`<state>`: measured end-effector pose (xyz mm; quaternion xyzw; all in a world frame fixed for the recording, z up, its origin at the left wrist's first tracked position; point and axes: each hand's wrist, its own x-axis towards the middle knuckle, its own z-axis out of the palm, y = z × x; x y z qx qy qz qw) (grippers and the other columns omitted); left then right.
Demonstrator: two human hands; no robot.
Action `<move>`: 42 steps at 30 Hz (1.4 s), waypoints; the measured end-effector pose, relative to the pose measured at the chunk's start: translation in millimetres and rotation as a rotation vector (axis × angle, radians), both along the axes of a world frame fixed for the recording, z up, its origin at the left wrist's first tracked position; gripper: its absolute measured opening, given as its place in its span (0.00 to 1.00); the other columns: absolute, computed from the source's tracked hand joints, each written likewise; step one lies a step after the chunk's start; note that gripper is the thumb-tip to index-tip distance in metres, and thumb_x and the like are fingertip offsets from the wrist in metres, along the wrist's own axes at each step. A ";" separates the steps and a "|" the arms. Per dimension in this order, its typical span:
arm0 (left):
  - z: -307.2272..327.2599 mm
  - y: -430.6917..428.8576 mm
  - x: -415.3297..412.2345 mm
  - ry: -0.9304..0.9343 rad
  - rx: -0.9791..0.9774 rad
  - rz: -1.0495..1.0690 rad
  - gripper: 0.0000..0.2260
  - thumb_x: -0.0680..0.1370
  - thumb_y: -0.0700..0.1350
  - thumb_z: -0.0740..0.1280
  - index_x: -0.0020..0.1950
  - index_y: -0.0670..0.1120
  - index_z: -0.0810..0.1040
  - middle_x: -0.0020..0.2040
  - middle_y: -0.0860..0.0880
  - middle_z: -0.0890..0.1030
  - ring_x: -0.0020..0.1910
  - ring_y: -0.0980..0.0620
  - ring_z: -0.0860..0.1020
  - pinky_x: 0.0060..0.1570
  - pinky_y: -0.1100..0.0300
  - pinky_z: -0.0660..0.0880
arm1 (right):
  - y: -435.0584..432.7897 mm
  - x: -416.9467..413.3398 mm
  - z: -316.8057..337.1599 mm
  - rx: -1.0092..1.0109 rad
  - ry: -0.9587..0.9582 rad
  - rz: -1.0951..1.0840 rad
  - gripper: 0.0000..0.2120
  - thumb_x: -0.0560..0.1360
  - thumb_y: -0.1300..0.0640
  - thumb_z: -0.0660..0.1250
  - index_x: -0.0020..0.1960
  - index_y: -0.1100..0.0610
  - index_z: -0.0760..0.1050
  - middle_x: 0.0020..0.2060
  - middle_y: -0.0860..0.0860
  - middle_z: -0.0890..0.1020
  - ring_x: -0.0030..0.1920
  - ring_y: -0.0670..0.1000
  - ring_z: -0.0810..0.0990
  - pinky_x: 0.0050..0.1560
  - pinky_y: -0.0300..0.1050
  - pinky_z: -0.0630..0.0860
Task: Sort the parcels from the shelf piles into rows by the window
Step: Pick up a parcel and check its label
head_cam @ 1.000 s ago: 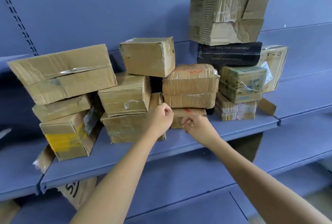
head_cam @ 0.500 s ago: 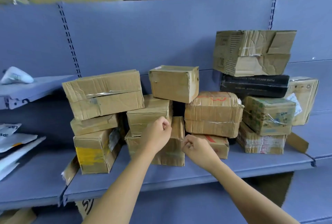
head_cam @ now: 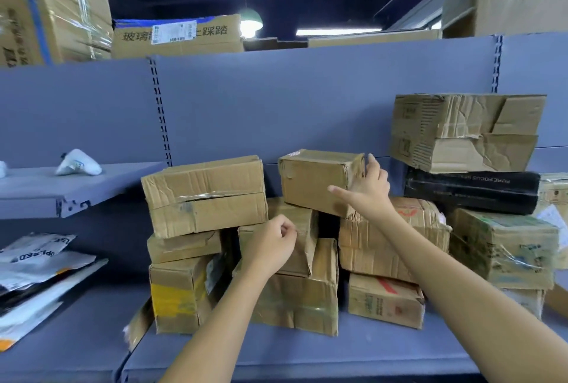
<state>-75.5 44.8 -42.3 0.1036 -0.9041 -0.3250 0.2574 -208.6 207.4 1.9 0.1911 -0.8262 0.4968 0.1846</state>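
Note:
Several worn brown cardboard parcels are piled on a blue-grey shelf [head_cam: 276, 352]. On top of the middle pile sits a small brown box [head_cam: 313, 183]. My right hand [head_cam: 365, 189] is spread against that box's right end, with the thumb stretched across its front and a finger at its upper right corner. My left hand [head_cam: 270, 249] hovers curled in front of the middle pile and holds nothing. A large dented box [head_cam: 206, 195] tops the left pile. On the right, a crumpled box [head_cam: 464, 132] lies on a black parcel [head_cam: 470, 190].
Grey and white poly mailers [head_cam: 37, 262] lie on the shelf at the left. A small white packet [head_cam: 78, 163] rests on the higher left shelf. Big cartons [head_cam: 178, 35] stand on top of the shelving unit. A bare strip of shelf runs in front of the piles.
My view has tilted upward. My right hand rose from the low front box and opened against the right end of the top middle box. My left hand stays curled near the middle pile.

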 end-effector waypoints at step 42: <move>-18.2 5.3 11.5 0.170 0.885 -0.066 0.10 0.79 0.37 0.59 0.44 0.44 0.78 0.34 0.49 0.81 0.30 0.52 0.77 0.38 0.59 0.75 | 33.0 115.2 -47.8 -1.341 -1.169 0.830 0.29 0.76 0.36 0.61 0.67 0.55 0.74 0.64 0.62 0.76 0.62 0.66 0.76 0.55 0.66 0.76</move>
